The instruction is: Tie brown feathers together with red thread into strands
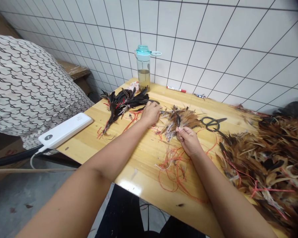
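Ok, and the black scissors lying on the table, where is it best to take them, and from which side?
Take the scissors by the two handle loops, the end lying toward the brown feather bundle. They lie flat with the blades pointing right, so coming from above on the left side, probably with the right hand, which is nearest, should keep fingers off the tips.

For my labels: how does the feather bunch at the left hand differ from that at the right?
The black bunch has long dark feathers; the brown bunch is tan and fluffier. The left hand lies beside the black bunch; the right hand pinches the brown bunch. Both lie on the table.
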Action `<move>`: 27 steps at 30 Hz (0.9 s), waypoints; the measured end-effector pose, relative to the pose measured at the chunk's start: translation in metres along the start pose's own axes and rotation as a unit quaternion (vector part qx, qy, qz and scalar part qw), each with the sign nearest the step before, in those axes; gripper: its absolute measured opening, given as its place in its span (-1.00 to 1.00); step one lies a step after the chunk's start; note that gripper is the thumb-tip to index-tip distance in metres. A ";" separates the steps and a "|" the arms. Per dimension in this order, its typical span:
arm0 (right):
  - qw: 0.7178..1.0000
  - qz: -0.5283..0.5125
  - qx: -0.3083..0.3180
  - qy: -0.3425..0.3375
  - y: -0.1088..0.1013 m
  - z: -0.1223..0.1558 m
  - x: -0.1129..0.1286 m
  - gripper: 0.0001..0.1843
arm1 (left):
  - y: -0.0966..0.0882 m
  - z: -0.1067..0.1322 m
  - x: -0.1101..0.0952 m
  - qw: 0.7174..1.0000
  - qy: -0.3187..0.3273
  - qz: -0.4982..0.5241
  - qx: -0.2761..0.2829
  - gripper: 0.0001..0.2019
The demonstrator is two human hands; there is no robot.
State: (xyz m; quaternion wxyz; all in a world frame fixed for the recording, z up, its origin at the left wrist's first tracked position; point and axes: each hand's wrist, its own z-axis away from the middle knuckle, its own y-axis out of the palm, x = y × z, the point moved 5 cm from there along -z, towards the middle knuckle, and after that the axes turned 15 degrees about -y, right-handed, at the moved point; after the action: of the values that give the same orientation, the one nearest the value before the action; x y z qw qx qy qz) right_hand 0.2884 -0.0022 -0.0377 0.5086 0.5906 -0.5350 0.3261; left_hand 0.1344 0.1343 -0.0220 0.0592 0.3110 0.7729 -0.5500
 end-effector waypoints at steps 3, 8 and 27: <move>1.000 -0.011 -0.001 0.006 0.002 0.000 0.002 -0.61 | 0.008 -0.003 -0.002 0.999 0.013 -0.020 0.025 -0.73; 1.000 -0.016 -0.013 0.007 0.001 0.000 0.002 -0.64 | 0.009 -0.002 -0.003 0.998 0.023 -0.046 0.029 -0.79; 1.000 -0.007 -0.022 -0.005 -0.001 0.000 -0.001 -0.61 | -0.020 0.007 0.002 0.970 -0.152 0.185 0.037 -0.91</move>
State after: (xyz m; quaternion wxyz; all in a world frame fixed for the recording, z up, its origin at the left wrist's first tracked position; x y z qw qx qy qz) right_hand 0.2887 -0.0023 -0.0388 0.5208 0.5845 -0.5408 0.3077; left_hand 0.1199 0.1249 -0.0094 0.2649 0.3632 0.6632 -0.5984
